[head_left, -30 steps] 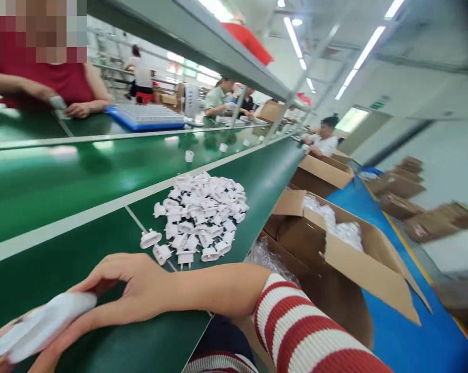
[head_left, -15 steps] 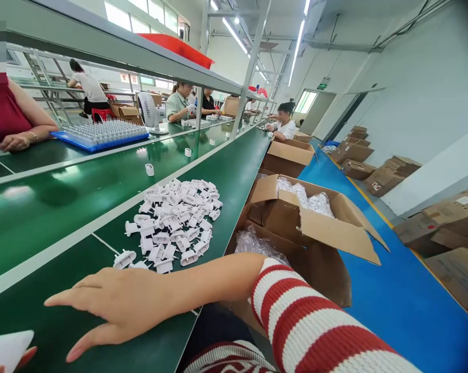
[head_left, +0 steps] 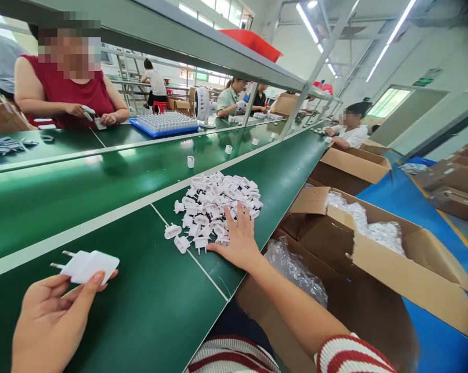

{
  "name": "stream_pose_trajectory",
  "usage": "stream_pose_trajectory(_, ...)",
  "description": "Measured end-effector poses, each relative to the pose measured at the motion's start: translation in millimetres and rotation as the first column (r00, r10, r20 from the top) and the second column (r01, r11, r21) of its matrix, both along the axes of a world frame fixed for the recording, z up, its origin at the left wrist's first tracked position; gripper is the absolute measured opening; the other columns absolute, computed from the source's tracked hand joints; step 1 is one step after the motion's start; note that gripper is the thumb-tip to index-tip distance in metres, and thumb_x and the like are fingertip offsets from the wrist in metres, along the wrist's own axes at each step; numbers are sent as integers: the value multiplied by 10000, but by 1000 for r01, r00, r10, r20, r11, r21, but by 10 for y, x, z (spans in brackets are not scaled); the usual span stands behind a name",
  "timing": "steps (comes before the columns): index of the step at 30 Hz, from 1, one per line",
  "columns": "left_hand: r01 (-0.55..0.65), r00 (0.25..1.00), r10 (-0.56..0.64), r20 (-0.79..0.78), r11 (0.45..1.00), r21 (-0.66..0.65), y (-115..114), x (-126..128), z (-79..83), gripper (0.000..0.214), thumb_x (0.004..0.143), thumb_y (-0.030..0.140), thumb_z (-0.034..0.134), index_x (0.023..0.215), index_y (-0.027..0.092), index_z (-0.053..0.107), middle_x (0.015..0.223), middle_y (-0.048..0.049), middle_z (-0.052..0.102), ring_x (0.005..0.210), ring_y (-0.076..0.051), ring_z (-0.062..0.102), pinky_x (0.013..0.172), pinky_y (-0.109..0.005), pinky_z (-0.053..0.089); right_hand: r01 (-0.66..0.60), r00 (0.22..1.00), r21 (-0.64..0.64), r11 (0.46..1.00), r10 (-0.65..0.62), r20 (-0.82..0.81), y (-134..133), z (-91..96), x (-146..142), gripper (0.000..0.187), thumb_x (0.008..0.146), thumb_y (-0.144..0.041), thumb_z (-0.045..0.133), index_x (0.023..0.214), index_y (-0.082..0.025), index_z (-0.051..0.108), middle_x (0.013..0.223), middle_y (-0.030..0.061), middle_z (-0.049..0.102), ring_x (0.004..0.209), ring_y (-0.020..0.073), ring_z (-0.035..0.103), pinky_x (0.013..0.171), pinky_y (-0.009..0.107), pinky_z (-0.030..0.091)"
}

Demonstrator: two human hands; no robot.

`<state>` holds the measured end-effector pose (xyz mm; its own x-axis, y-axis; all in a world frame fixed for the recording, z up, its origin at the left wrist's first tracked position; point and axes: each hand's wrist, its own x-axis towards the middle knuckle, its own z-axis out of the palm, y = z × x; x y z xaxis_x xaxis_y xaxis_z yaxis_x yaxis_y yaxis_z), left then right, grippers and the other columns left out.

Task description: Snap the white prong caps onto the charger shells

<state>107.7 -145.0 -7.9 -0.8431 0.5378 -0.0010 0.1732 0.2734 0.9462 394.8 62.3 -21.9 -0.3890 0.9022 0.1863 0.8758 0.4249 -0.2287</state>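
Green surface [head_left: 148, 295] bore heaped white plug parts [head_left: 208, 199]; left fingers [head_left: 86, 294] pinched white adapter [head_left: 86, 266]; right fingers [head_left: 241, 221] splayed wide over parts.

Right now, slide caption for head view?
Left hand holds white plug; open right hand at pile of white parts.

Blue floor [head_left: 422, 329], pale wall [head_left: 461, 101], strip light [head_left: 391, 40] overhead, bright window [head_left: 389, 102].
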Motion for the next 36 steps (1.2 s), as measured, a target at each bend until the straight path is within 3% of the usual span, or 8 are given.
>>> stream_pose_trajectory(4, -21, 997, 16, 81, 998, 59, 15, 29, 61, 580, 581, 522, 860, 1020, 371, 513, 949, -9, 814, 1154, -372, 727, 1102, -590, 527, -12, 1000, -17, 1000, 11, -26, 167, -9, 6, 1197, 771, -847, 655, 1683, -273, 135, 1766, 143, -103, 1611, 480, -56, 1274, 710, 133)
stream_pose_trajectory(10, -71, 997, 69, 42, 996, 59, 38, -59, 1, 615, 531, 526, 862, 1012, 295, 557, 1099, -63, 772, 1115, -385, 730, 1044, -626, 536, -66, 997, 47, 997, 67, -26, 136, 152, -86, 1238, 770, -795, 711, 1683, -216, 107, 1763, 163, -60, 1613, 464, -101, 1266, 735, -22)
stream_pose_trajectory(12, -82, 997, 82, 15, 995, 61, 58, -88, -11, 600, 538, 515, 860, 1003, 274, 566, 1077, -60, 762, 1079, -360, 731, 1040, -613, 534, -229, 971, 115, 967, 234, -35, 70, 341, -287, 1061, 845, -743, 676, 1657, -207, 250, 1763, 166, 49, 1620, 451, 29, 1283, 702, 79)
stream_pose_trajectory(14, -100, 995, 97, 29, 991, 89, 88, -113, -14, 591, 541, 466, 873, 1007, 260, 575, 1052, -46, 753, 1014, -313, 733, 1050, -585, 530, -420, 906, 115, 900, 423, -6, 27, 544, -577, 785, 919, -648, 654, 1546, -209, 482, 1684, 149, 340, 1544, 374, 302, 1268, 554, 273)
stream_pose_trajectory(17, -148, 986, 133, 104, 977, 156, 126, -124, 8, 549, 554, 351, 893, 995, 241, 585, 1008, -22, 740, 943, -236, 722, 1062, -503, 536, -560, 814, -35, 827, 558, 164, 30, 743, -1044, 486, 928, -497, 713, 1300, -183, 696, 1351, 120, 672, 1279, 303, 548, 1074, 414, 460)
stream_pose_trajectory(24, -205, 910, 109, 401, 957, 204, 85, -120, 161, 462, 610, 124, 901, 938, 236, 596, 968, 2, 752, 1079, -169, 714, 996, -234, 566, -584, 787, -80, 808, 587, 188, 135, 587, -1403, 208, 966, -311, 663, 1060, -158, 769, 1136, 130, 734, 1136, 306, 616, 902, 394, 474)
stream_pose_trajectory(30, -198, 937, 159, 310, 975, 98, 413, -652, 260, 277, 771, 124, 821, 958, 148, 619, 1001, -55, 734, 891, -151, 729, 821, -246, 597, -659, 740, -58, 750, 660, 132, 98, 489, -1333, 210, 980, -267, 647, 1132, -168, 751, 1163, 120, 703, 1115, 279, 630, 952, 402, 446)
stream_pose_trajectory(36, -426, 904, 424, -52, 904, -30, 721, -1421, 497, 502, 614, 196, 948, 899, 137, 540, 917, 44, 586, 934, -143, 607, 872, -265, 520, -717, 690, -43, 696, 717, 94, 22, 455, -1340, 197, 1010, -244, 605, 1150, -187, 731, 1133, 79, 691, 1081, 227, 630, 958, 353, 426)
